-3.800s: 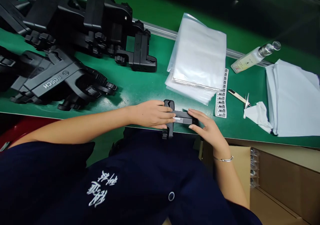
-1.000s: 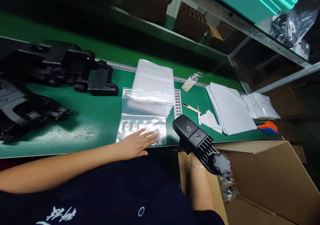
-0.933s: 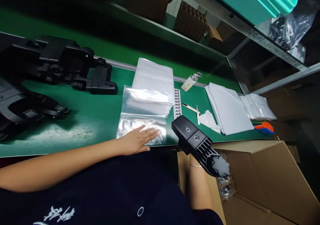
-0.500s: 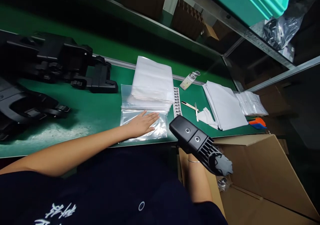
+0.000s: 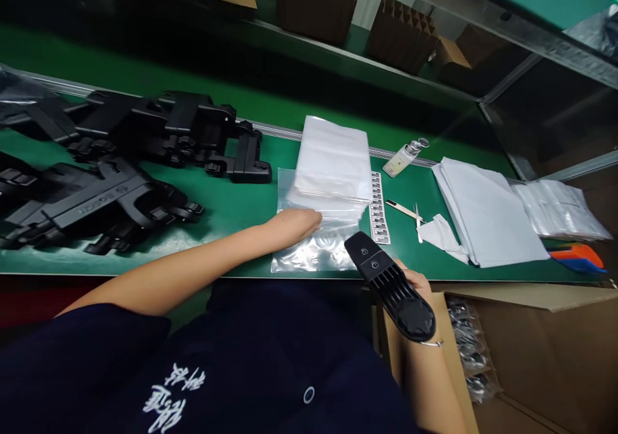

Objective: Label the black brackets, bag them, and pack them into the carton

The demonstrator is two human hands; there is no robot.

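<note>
black part (image 5: pixel 390 285) in the right hand (image 5: pixel 419 283), left hand (image 5: pixel 293 226) at a clear bag (image 5: pixel 316 259)

the two hands are well apart. the right hand is closed around the black part, which hides most of its fingers; the part is tilted over the front edge of the green tabletop (image 5: pixel 232 241), its ribbed, rounded end towards the person. the left hand is curled over the clear bag, fingertips at its upper portion; whether they pinch the film, i cannot tell. the bag lies flat near the front edge, overlapping a stack of bags (image 5: pixel 334 157) behind it.

just right of the stack lies a label strip (image 5: pixel 378 208), then a cutter (image 5: pixel 403 210), scissors (image 5: pixel 417 225) and a crumpled white cloth (image 5: pixel 441 235). a bottle (image 5: pixel 405 157) is tilted near the back rail, with a pile of white sheets (image 5: pixel 492 215) further right. black brackets (image 5: pixel 106 196) crowd the left side of the tabletop. below the right side, an open carton (image 5: pixel 541 337) shows plastic-wrapped items (image 5: pixel 473 350) inside.
</note>
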